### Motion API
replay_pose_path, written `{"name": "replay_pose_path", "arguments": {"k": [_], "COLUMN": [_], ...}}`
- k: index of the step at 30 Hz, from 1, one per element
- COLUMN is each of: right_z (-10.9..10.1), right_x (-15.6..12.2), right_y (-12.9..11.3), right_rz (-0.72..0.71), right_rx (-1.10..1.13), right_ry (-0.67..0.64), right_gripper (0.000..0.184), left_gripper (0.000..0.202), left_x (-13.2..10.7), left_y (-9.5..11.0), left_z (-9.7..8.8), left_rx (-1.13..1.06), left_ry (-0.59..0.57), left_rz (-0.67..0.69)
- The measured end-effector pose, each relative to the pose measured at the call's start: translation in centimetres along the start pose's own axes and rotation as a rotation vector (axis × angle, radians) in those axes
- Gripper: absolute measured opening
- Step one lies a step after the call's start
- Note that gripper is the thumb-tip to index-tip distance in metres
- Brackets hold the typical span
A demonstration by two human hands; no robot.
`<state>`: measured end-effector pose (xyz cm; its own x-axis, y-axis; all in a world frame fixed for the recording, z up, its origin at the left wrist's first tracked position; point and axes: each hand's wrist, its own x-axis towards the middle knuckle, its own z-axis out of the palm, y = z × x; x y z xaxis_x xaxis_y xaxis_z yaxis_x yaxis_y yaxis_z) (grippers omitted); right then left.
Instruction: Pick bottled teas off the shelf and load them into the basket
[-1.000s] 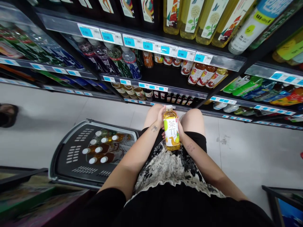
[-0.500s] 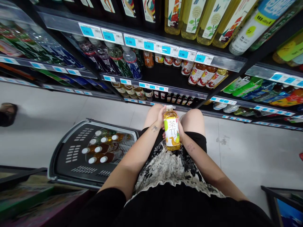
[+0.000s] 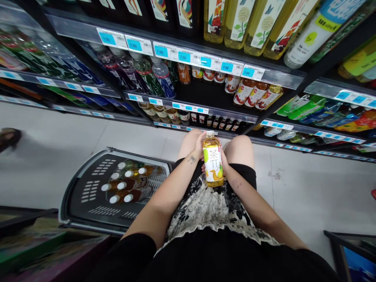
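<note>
A yellow tea bottle with a white label stands upright over my lap, between my knees. My left hand wraps round its upper part near the cap. Round the lower right side curls my right hand, mostly hidden behind the bottle. Both hands are closed on the bottle.
A grey shopping basket on the floor at my left holds several capped bottles. Drink shelves with blue price tags rise in front. Another person's shoe shows at the far left. A dark display edge sits at lower right.
The bottle and both hands stay where they were. The shoe at the far left has shifted slightly.
</note>
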<state>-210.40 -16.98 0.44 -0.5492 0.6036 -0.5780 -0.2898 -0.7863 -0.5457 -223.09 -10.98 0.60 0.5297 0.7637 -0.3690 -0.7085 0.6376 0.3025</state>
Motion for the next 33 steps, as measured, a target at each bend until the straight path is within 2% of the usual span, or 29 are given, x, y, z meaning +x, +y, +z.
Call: {"name": "replay_pose_path", "arguments": {"k": [4, 23, 33], "right_z": [-0.4, -1.4, -1.2], "right_x": [0.0, 0.3, 0.2], "right_y": [0.4, 0.8, 0.6], "right_rz": [0.137, 0.119, 0.13], "right_rx": [0.114, 0.063, 0.119], "right_ry": [-0.031, -0.05, -0.035], "right_gripper": [0.108, 0.105, 0.105], "left_gripper": [0.057, 0.052, 0.058], "left_x": [0.0, -0.1, -0.1], "left_y": [0.0, -0.2, -0.2], "left_z": [0.2, 0.9, 0.9], "left_rx": [0.015, 0.05, 0.036], "left_ry": [0.03, 0.07, 0.06], "left_rz": [0.006, 0.043, 0.01]}}
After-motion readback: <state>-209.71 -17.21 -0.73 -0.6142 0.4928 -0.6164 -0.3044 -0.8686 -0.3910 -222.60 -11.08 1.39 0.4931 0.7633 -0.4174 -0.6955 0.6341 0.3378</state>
